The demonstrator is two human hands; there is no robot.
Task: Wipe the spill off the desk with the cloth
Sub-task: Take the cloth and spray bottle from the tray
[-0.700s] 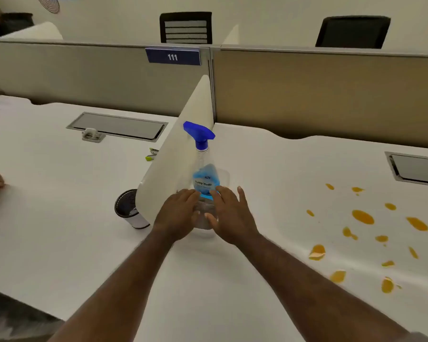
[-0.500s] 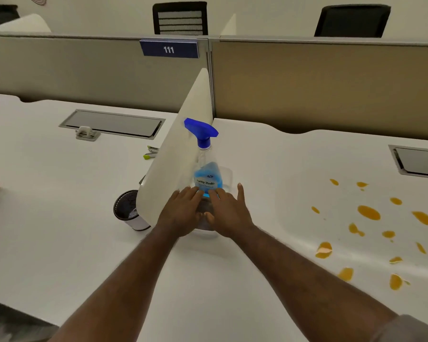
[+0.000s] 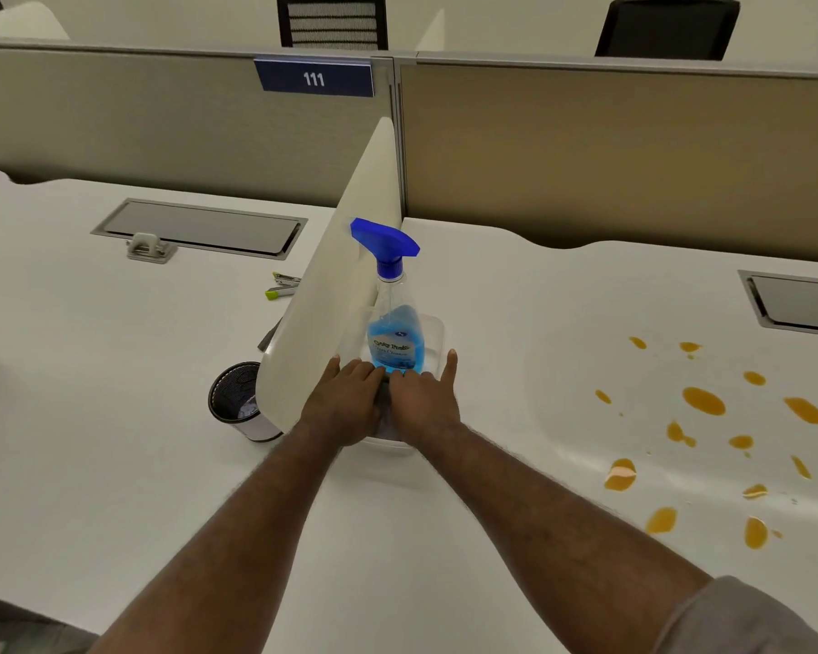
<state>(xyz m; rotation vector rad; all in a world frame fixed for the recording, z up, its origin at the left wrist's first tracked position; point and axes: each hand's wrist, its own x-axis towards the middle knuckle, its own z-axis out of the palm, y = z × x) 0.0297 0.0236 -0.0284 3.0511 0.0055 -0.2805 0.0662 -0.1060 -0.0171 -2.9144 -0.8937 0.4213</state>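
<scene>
Two hands: left hand (image 3: 345,398) and right hand (image 3: 423,398) lie side by side, palms down, in a clear tub (image 3: 438,332) on the white counter (image 3: 114,417).
Left hand: fingers together, resting flat on a grey cloth (image 3: 384,408).
Right hand: fingers flat on the cloth, thumb spread out to the tub's right wall.
Cloth: in the tub, mostly hidden under both hands; whether either hand grips it cannot be told.
Bottle (image 3: 393,323): upright in the tub, just beyond the fingertips, blue liquid, blue trigger.
Cup (image 3: 239,403): dark mesh, left of the tub.
Spill (image 3: 702,401): orange blotches well to the right.
Divider (image 3: 331,295): white, beside the bottle.
</scene>
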